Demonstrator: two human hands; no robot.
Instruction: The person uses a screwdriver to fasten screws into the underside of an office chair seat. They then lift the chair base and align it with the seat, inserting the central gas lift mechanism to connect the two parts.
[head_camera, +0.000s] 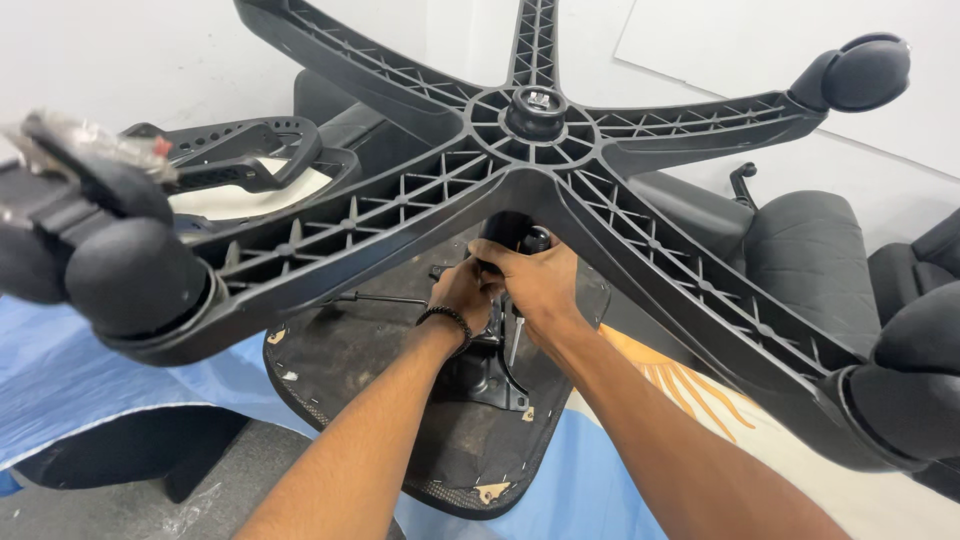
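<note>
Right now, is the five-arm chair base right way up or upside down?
Upside down: the chair base shows its ribbed underside, and a caster points upward above the seat underside.

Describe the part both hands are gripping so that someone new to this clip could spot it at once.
Find the black five-armed chair base filling the upper frame. Directly beneath its hub, the left hand and right hand wrap a black upright cylinder rising from the seat underside; it alone is smooth and round, not ribbed.

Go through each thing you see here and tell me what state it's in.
Five-star chair base: upside down, underside ribs facing the camera, casters fitted.
Gas lift cylinder: upright under the hub, gripped.
Left hand: closed around the cylinder.
Right hand: closed around the cylinder.
Chair seat: overturned, mechanism plate exposed.
</note>
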